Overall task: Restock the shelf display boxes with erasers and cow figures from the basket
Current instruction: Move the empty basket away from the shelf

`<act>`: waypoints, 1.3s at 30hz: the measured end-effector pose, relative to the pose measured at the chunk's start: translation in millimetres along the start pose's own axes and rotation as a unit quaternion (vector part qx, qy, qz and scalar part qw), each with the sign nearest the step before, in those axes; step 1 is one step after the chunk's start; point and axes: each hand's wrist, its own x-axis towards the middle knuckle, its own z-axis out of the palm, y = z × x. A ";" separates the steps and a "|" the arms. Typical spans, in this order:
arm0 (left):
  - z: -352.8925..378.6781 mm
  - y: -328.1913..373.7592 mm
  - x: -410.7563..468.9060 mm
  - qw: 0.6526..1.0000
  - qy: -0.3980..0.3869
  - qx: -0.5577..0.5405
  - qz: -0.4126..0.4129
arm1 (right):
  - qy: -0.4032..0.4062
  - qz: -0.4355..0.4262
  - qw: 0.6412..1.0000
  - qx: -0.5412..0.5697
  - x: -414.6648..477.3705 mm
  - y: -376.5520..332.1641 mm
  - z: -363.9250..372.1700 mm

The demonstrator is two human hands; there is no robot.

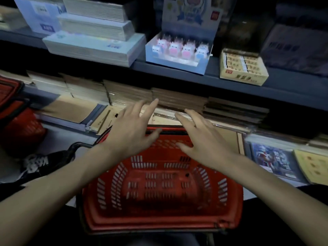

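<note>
A red plastic basket [159, 219] stands low in front of me, and I see nothing inside it. My left hand [131, 128] and my right hand [197, 137] hover side by side over its far rim, fingers spread, holding nothing. On the shelf above, a light blue display box [177, 63] holds several pink and blue cow figures [174, 47]. To its right sits a cream display box [243, 75] packed with small eraser packets [239, 63].
Stacks of white paper packs [94, 45] fill the upper shelf's left side. Brown notebooks [159, 98] and flat packs line the lower shelf behind my hands. Another red basket [12, 103] stands at the left. A black shoe [42, 162] rests on the floor. Picture books [273, 160] lie at the right.
</note>
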 end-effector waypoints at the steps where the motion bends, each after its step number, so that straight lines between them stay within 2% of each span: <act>1: 3.3 0.4 -10.2 1.000 -0.010 0.002 -0.003 | -0.018 -0.003 1.000 -0.010 -6.0 3.4 4.7; 7: 23.9 -15.1 -71.4 0.995 -0.095 0.011 -0.021 | -0.089 0.000 0.994 -0.059 -41.9 23.8 35.2; 13: 44.9 -35.6 -121.3 0.980 -0.162 0.057 -0.099 | -0.144 0.082 0.985 -0.055 -87.7 50.4 75.0; 19: 69.3 -43.7 -165.8 0.973 -0.159 0.077 -0.146 | -0.165 0.085 0.979 -0.088 -121.5 57.7 98.7; 32: 72.7 -31.6 -176.9 0.984 -0.134 0.052 -0.109 | -0.190 0.115 0.967 -0.129 -156.9 58.4 87.9; 39: 82.2 -11.3 -149.0 0.993 -0.085 0.004 -0.076 | -0.124 0.159 0.974 -0.100 -184.0 81.3 88.9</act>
